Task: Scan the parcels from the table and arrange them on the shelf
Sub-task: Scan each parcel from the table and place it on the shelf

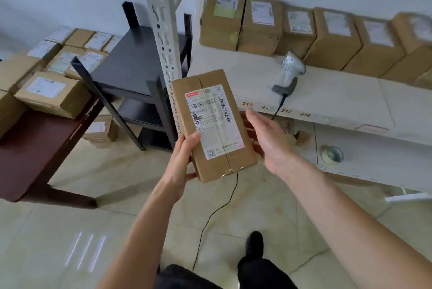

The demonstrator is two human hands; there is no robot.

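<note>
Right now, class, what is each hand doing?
Left hand: closed on the parcel, gripping its lower left edge.
Right hand: open, palm beside the parcel's right side; contact cannot be told.

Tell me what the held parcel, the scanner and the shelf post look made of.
Parcel: brown cardboard, matte, glossy clear tape along its seam. Scanner: smooth white and grey plastic, probably. Post: pale painted metal, judging by its punched slots.
</note>
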